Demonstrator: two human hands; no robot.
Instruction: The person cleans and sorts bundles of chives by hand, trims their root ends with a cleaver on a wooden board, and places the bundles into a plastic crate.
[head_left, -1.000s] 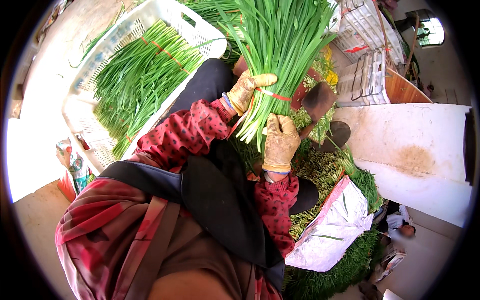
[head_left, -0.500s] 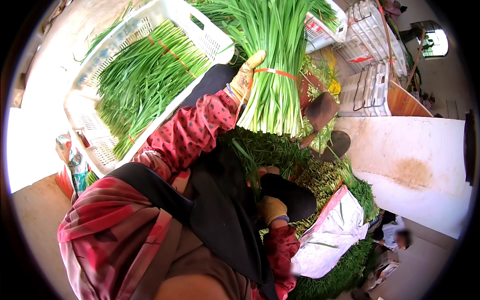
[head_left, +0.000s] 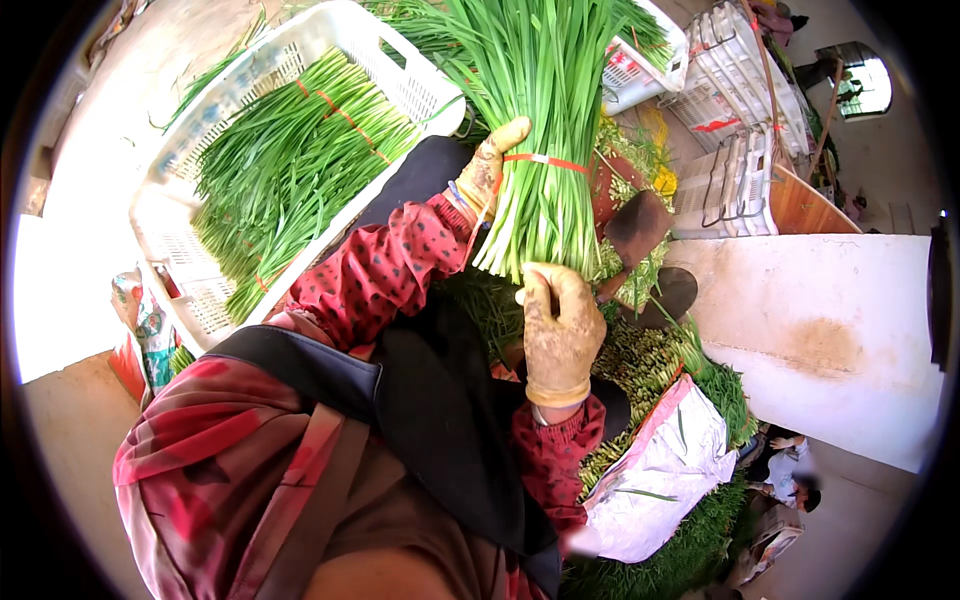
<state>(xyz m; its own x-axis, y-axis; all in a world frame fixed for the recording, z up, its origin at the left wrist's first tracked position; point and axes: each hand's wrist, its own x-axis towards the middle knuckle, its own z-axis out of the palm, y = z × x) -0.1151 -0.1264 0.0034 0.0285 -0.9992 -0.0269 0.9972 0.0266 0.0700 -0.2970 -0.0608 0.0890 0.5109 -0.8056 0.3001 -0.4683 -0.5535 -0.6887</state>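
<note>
A thick bunch of green chives (head_left: 545, 80) with pale stem ends stands upright before me, bound by a red band. My gloved left hand (head_left: 488, 170) is wrapped round its left side at the band, thumb up. Below the bunch, my gloved right hand (head_left: 562, 325) is closed in a pinch at the pale cut ends, seemingly on a single chive stem. The glove partly hides the fingertips. To the left, a white plastic crate (head_left: 165, 205) holds more banded chives (head_left: 290, 170).
Trimmings and loose chives lie below the bunch around a dark, blade-like piece (head_left: 637, 228). A white sack (head_left: 665, 480) covers a chive heap at lower right. White crates (head_left: 725, 185) are stacked at far right, beside a pale wall (head_left: 800, 330). Another person (head_left: 790, 470) is farther off.
My right hand has risen from beside my lap to the stem ends of the bunch. The left hand still holds the bunch, which has shifted slightly left.
</note>
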